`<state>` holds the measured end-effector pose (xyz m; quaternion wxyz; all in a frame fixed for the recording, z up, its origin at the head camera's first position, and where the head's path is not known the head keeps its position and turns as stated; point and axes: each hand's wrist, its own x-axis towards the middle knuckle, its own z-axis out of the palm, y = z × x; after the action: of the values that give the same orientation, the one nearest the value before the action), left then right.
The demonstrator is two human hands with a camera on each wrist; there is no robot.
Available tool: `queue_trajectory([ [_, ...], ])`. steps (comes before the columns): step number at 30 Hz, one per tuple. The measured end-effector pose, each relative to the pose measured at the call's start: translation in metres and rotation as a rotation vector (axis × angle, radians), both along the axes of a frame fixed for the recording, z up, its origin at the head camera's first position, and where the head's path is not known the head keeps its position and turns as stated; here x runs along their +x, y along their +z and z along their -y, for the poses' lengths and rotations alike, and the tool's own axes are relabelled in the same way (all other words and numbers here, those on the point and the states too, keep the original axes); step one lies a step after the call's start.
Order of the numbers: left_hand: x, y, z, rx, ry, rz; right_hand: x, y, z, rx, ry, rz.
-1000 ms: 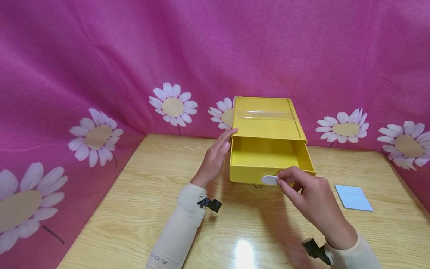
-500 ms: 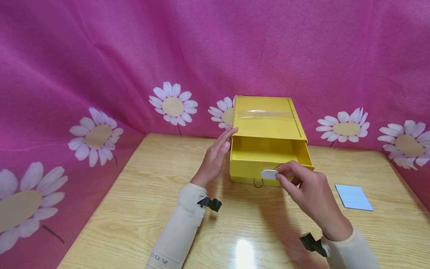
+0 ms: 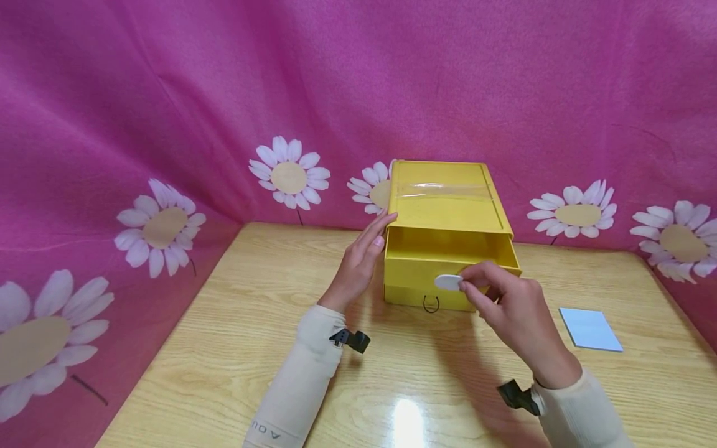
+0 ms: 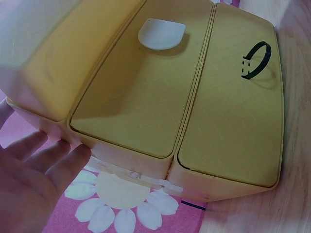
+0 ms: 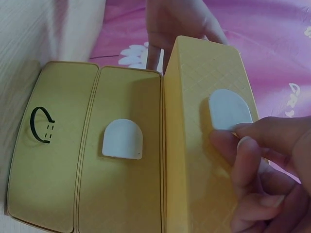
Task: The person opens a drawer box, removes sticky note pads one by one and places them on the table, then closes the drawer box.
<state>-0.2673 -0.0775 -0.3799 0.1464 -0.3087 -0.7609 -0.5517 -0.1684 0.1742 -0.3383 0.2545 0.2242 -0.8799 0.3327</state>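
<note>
A yellow drawer cabinet stands at the back of the table. Its top drawer is partly pulled out, and its visible inside looks bare. My right hand pinches the white tab handle of that drawer between thumb and fingers. Against the cabinet's left side rests my left hand, fingers extended. Below, the middle drawer is closed and has its own white handle. The bottom drawer, also closed, carries a black loop handle.
A light blue square pad lies on the wooden table to the right of the cabinet. Clear tape crosses the cabinet's top. Behind and at the sides hangs a pink cloth with white flowers.
The top drawer has slid inward, away from me, with my right hand moving along on its handle. The bottom drawer's black loop shows more fully. My left hand stays in place.
</note>
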Motion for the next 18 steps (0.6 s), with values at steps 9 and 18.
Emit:
queue_trajectory([
  [9,0.000,-0.001,0.001,0.013,-0.016,-0.014,-0.008,-0.001,0.000,-0.012,0.008,-0.006],
  [18,0.003,0.004,0.001,0.012,-0.016,0.024,-0.016,-0.002,-0.001,-0.013,-0.006,0.001],
])
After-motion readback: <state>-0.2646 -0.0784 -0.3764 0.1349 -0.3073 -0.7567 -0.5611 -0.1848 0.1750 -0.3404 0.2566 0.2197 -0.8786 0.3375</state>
